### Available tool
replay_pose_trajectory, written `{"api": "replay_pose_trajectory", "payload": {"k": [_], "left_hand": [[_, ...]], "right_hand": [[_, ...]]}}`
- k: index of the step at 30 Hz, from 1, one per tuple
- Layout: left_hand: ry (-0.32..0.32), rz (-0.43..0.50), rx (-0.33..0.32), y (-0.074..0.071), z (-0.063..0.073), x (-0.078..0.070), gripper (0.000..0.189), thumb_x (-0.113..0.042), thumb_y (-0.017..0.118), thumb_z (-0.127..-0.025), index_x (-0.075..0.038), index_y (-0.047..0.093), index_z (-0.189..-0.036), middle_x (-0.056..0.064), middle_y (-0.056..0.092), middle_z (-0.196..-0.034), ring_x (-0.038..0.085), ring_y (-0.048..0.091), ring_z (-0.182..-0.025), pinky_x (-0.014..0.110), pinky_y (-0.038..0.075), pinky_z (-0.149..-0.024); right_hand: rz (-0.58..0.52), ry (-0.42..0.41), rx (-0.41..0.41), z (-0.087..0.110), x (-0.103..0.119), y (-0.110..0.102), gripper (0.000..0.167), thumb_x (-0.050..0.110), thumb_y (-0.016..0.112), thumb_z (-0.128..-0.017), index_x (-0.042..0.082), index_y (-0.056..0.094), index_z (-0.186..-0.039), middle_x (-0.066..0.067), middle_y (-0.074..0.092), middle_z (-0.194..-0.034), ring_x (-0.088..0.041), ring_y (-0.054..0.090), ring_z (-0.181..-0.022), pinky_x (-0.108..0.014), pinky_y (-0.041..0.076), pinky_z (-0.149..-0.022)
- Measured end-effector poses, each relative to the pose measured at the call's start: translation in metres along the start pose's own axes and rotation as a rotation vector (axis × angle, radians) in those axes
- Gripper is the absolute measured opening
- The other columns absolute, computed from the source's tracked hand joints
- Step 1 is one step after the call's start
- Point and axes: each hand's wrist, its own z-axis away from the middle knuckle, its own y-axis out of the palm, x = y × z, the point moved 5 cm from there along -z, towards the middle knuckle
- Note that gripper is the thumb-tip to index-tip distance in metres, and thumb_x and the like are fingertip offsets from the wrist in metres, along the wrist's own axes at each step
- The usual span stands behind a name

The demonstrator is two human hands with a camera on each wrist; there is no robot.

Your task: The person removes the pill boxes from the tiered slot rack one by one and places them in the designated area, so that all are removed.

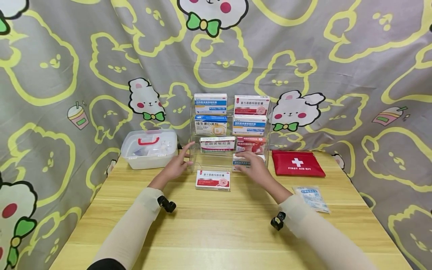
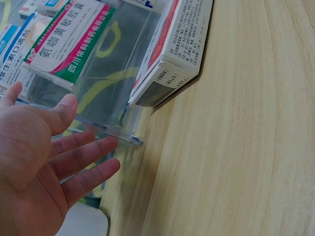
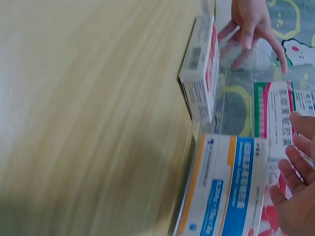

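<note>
A clear tiered rack (image 1: 213, 159) holds several medicine boxes in two columns. My left hand (image 1: 175, 165) is beside the rack's lower left side, its fingers (image 2: 83, 160) spread with nothing in them; whether they touch the plastic I cannot tell. My right hand (image 1: 254, 168) hovers at the bottom right tier, over a blue-and-white box (image 3: 224, 189) that it partly hides in the head view. Its fingers (image 3: 295, 169) are loosely bent and hold nothing. A red-and-white box (image 1: 213, 180) stands on the table at the rack's front left. Above it sits a green-and-white box (image 2: 69, 42).
Left of the rack is a clear lidded tub (image 1: 148, 150) with a red handle. To the right lie a red first aid kit pouch (image 1: 298, 164) and a small blue-and-white packet (image 1: 312, 198). A patterned curtain (image 1: 222, 63) hangs behind the wooden table (image 1: 216, 232).
</note>
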Motion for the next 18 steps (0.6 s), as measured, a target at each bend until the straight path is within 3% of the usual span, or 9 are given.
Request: {"api": "replay_pose_trajectory", "payload": {"k": [5,13,18], "left_hand": [[0.005,0.004,0.006,0.000,0.000,0.000,0.087,-0.007,0.062,-0.103,-0.043,0.011,-0.163,0.031,0.056,-0.143,0.042,0.059,-0.129,0.042,0.057,-0.074],[0.006,0.017,0.009,0.000,0.000,0.000,0.088,-0.007,0.062,-0.103,-0.045,0.010,-0.163,0.033,0.056,-0.141,0.044,0.059,-0.128,0.044,0.057,-0.075],[-0.003,0.026,0.011,0.000,0.001,-0.001,0.088,-0.006,0.062,-0.103,-0.046,0.010,-0.162,0.031,0.057,-0.140,0.043,0.060,-0.127,0.041,0.056,-0.072]], "right_hand": [[-0.007,0.024,-0.013,-0.004,-0.009,-0.010,0.042,0.015,0.080,-0.092,0.008,0.069,-0.133,-0.013,0.066,-0.133,-0.036,0.059,-0.128,-0.059,0.043,-0.108],[0.023,0.101,0.009,-0.007,-0.020,-0.014,0.040,0.019,0.078,-0.095,0.011,0.069,-0.133,-0.011,0.064,-0.133,-0.033,0.062,-0.121,-0.051,0.052,-0.102],[0.059,0.103,0.000,-0.008,-0.023,-0.014,0.039,0.018,0.079,-0.094,0.007,0.070,-0.130,-0.014,0.065,-0.131,-0.033,0.063,-0.119,-0.051,0.052,-0.101]]}}
